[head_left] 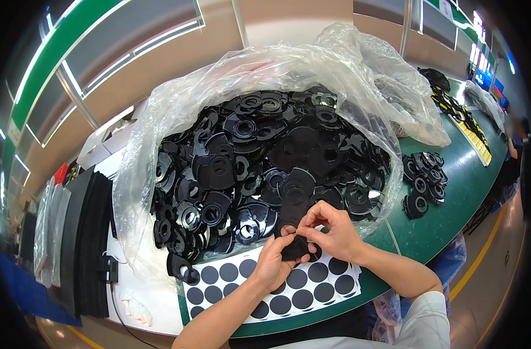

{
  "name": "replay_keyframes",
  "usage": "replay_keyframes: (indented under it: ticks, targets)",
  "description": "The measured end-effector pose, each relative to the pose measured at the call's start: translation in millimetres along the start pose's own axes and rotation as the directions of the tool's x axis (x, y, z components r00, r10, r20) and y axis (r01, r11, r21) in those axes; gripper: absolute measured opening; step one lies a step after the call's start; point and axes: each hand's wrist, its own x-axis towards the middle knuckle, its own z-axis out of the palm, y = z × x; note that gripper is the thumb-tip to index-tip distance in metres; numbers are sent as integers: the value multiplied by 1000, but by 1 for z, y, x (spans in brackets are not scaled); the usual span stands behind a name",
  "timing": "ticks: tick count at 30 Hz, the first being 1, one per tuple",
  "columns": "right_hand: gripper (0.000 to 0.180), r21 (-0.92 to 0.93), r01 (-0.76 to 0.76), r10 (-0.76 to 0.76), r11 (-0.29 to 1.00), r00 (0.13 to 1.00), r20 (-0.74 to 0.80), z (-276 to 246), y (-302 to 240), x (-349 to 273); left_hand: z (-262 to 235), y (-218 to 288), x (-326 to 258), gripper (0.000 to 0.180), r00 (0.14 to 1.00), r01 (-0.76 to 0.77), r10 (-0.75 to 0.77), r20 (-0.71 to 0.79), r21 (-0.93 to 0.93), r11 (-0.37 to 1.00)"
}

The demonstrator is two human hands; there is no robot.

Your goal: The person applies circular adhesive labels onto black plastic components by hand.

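Observation:
Close in front of me, my left hand (271, 263) is closed around a dark plastic part (293, 251), its thumb on top. My right hand (333, 234) meets it there, thumb and forefinger pinched together by the left thumb; whatever lies in that pinch is too small to make out. Under both hands lies a white sheet (237, 284) carrying rows of round black stickers. Just beyond, a big clear plastic bag (138, 192) stands wide at the top, heaped with black ring-shaped plastic parts (219, 166).
On the green tabletop (358, 294), a small pile of black ring parts (423, 177) sits to the right. Farther right are black-and-yellow pieces (460, 116). At the left stand upright dark sheets (91, 244) and a small black box with a cable (110, 269).

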Motion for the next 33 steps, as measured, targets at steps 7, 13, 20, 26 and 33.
replay_keyframes:
  ticks: [7,13,20,26,33]
  targets:
    - [14,-300,281,-301,911,953,-21,2,6,-1,1,0,-2,15,999,6,-8,-50,-51,999]
    - [21,-655,475,-633,588,774,-7,3,-6,5,2,-1,0,18,998,-47,43,-55,-65,997]
    - [22,191,-218,224,957,975,-13,-3,2,5,8,-3,0,23,996,-83,81,38,57,995]
    - [18,121,-232,239,965,969,-54,-3,-2,5,-2,-7,2,37,993,-33,10,114,201,979]
    - [21,-303,-163,113,939,978,-178,-2,-7,2,6,-7,-3,64,985,-86,24,170,367,926]
